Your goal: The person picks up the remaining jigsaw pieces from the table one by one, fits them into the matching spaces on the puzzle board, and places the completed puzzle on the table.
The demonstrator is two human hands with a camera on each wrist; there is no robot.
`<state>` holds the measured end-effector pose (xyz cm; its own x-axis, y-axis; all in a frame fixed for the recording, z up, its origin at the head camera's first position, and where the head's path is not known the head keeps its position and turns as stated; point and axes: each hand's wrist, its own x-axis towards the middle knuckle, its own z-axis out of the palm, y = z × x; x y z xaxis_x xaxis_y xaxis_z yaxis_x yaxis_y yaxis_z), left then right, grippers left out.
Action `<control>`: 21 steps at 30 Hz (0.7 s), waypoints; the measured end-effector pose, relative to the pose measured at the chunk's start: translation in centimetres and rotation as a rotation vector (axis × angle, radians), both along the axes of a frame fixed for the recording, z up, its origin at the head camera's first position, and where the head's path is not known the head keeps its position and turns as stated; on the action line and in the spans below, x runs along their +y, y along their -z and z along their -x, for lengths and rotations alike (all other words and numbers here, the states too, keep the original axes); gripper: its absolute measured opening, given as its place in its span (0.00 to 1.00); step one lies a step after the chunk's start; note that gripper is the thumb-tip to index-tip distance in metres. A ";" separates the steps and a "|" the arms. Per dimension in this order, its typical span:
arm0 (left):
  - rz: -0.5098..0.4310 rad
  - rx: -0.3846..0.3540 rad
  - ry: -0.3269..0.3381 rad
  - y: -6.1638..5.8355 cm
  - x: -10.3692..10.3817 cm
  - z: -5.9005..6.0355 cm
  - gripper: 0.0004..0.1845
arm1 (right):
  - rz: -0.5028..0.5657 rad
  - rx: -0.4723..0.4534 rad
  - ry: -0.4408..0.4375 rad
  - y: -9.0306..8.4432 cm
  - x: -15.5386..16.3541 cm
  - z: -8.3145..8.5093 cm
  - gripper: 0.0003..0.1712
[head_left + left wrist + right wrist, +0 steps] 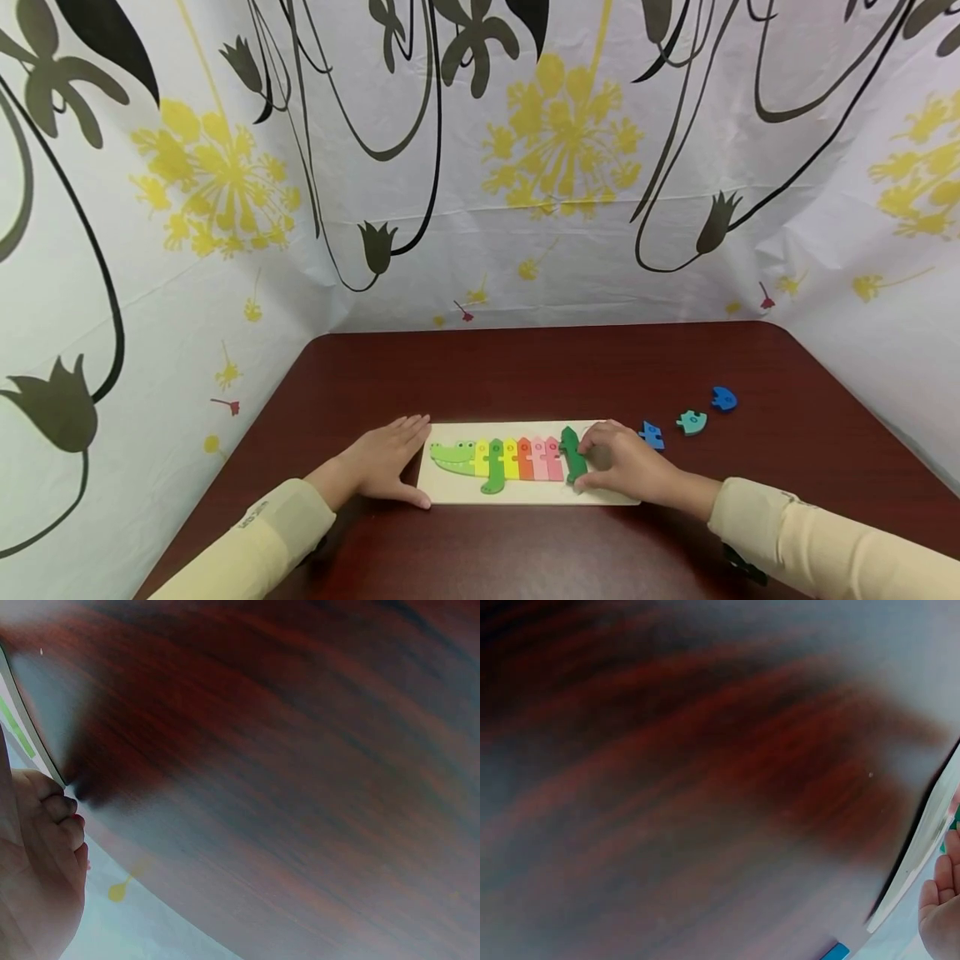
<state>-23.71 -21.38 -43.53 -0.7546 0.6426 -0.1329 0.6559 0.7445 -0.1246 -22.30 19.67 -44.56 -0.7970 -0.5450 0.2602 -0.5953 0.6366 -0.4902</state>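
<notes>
A pale wooden puzzle board (450, 492) lies on the dark red table (525, 375), and a crocodile of coloured pieces (495, 460) fills most of it. My right hand (626, 468) pinches the dark green piece (573, 456) at the right end of the row, thumb below and fingers above. My left hand (390, 462) lies flat on the table, its fingers against the board's left edge. In the left wrist view the left hand (37, 862) shows beside the board's edge (30, 727). In the right wrist view only the right hand's fingertips (941, 900) show, next to the board's edge (922, 840).
Three loose pieces lie to the right of the board: a blue one (651, 433) close to my right hand, a teal one (692, 422) and another blue one (724, 398). Flower-patterned sheets wall the table on three sides.
</notes>
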 end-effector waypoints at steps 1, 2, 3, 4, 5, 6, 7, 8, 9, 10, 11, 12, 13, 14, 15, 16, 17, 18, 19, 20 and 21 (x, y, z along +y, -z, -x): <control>0.001 0.000 0.000 0.0 0.0 0.0 0.65 | 0.000 -0.001 -0.004 0.0 0.0 0.0 0.23; -0.002 0.001 0.004 0.0 0.0 0.0 0.65 | 0.000 -0.002 -0.007 0.0 0.0 0.0 0.23; -0.002 0.001 0.005 -0.1 0.0 0.0 0.65 | 0.000 0.000 -0.012 0.1 0.0 0.0 0.23; 0.000 0.001 0.004 -0.1 0.0 0.0 0.65 | 0.001 0.001 -0.014 0.1 0.0 0.0 0.23; -0.001 0.001 0.007 -0.1 0.0 0.0 0.65 | 0.003 0.003 -0.017 0.1 0.0 0.0 0.22; -0.003 0.001 0.010 -0.2 0.0 0.0 0.64 | 0.005 0.004 -0.019 0.2 -0.1 -0.1 0.22; -0.006 0.001 0.012 -0.2 0.0 0.0 0.64 | 0.004 0.007 -0.020 0.2 -0.1 -0.1 0.22; -0.008 0.001 0.014 -0.2 0.0 0.0 0.64 | 0.002 0.008 -0.021 0.2 -0.1 -0.1 0.21; -0.005 0.000 0.013 -0.2 0.0 0.0 0.64 | 0.002 0.007 -0.024 0.2 -0.1 -0.2 0.21; -0.006 0.001 0.013 -0.2 0.0 0.0 0.64 | 0.001 0.007 -0.027 0.1 -0.1 -0.2 0.21; -0.007 0.001 0.013 -0.2 0.0 0.0 0.64 | 0.000 0.000 -0.028 0.1 -0.2 -0.2 0.21; -0.007 0.000 0.013 -0.2 0.0 0.0 0.64 | -0.003 -0.005 -0.029 0.0 -0.2 -0.3 0.21; -0.008 0.000 0.011 -0.2 0.0 0.0 0.64 | -0.006 -0.009 -0.030 0.0 -0.2 -0.3 0.21; -0.008 0.000 0.012 -0.2 0.0 0.0 0.64 | -0.006 -0.012 -0.035 0.0 -0.2 -0.3 0.21; -0.010 0.001 0.013 -0.2 0.0 0.0 0.64 | -0.006 -0.014 -0.036 0.0 -0.2 -0.3 0.21; -0.011 0.002 0.015 -0.2 0.0 0.0 0.64 | -0.007 -0.014 -0.036 0.0 -0.2 -0.3 0.21; -0.013 0.002 0.017 -0.2 0.0 0.0 0.64 | -0.005 -0.010 -0.039 0.1 -0.2 -0.3 0.21; -0.015 0.003 0.020 -0.2 0.0 0.0 0.64 | -0.004 -0.004 -0.042 0.1 -0.2 -0.3 0.21; -0.017 0.005 0.021 -0.2 0.0 0.0 0.64 | -0.005 0.000 -0.043 0.2 -0.2 -0.3 0.21; -0.019 0.005 0.022 -0.2 0.0 0.0 0.64 | -0.005 0.006 -0.045 0.2 -0.3 -0.3 0.21; -0.022 0.006 0.022 -0.1 0.0 0.0 0.64 | -0.008 0.006 -0.042 0.3 -0.3 -0.4 0.21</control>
<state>-23.71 -21.42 -43.39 -0.7406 0.6621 -0.1141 0.6718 0.7322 -0.1117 -21.94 19.40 -44.81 -0.7718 -0.5802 0.2601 -0.6244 0.6147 -0.4819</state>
